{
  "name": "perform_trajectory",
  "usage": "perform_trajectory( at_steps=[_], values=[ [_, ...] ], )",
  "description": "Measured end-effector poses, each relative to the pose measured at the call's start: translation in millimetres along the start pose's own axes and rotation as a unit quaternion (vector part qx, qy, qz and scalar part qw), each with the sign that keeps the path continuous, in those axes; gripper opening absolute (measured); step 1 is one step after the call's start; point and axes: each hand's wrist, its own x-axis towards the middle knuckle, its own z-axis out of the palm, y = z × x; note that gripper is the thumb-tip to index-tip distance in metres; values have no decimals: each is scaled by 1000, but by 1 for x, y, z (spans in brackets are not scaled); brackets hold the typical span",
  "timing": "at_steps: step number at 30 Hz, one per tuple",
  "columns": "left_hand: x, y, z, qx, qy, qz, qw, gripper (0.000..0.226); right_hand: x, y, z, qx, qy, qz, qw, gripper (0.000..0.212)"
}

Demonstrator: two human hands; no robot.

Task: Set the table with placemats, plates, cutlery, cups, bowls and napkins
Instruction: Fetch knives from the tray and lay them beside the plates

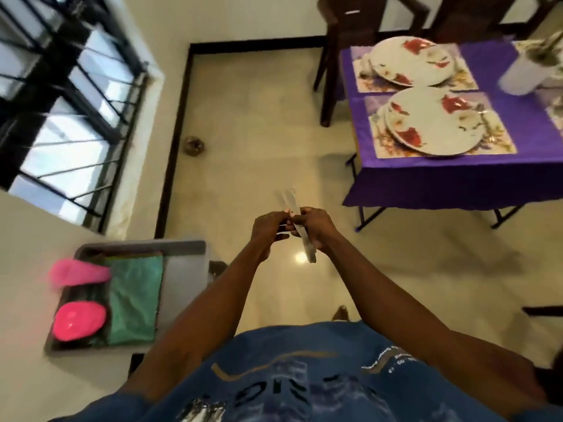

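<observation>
Cutlery (297, 222) sits gripped in both my hands, left hand (268, 231) and right hand (315, 228), long axis pointing away from me; table (426, 181) lies ahead-right, nearer the right hand, plates (432, 123) already down.

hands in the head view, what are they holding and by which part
Both hands hold a small bundle of silvery cutlery. The right hand grips it round the middle; the left hand pinches it near the same spot. Blur hides which pieces they are.
</observation>
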Motion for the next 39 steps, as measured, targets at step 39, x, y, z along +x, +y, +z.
perform_trajectory(
  at_steps=[39],
  values=[
    [237, 149, 519, 94, -180, -1, 979, 16, 118, -208, -469, 200, 369, -16, 908, 14]
  ],
)
